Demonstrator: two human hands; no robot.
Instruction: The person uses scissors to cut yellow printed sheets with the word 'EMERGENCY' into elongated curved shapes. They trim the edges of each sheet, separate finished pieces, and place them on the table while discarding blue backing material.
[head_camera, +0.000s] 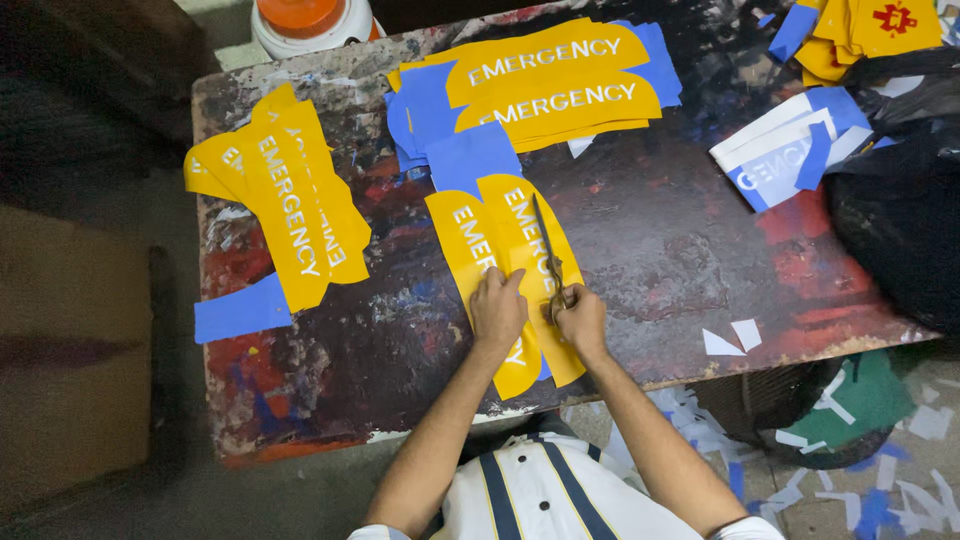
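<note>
Pressed flat by left hand (497, 308): yellow sticker sheet (505, 262) at near edge of paint-stained counter (660, 230), fingers spread open on top. Just beside it, right hand (581, 318) closed around handles of scissors (548, 255), blades lying along the sheet. Far off, more yellow stickers (555, 85); left, another yellow pile (290, 200).

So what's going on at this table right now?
A person is cutting yellow sticker sheets with scissors on a paint-stained table. The left hand presses the sheet flat while the right hand works the scissors along it. More yellow and blue sheets are stacked to the left and at the far edge.
</note>
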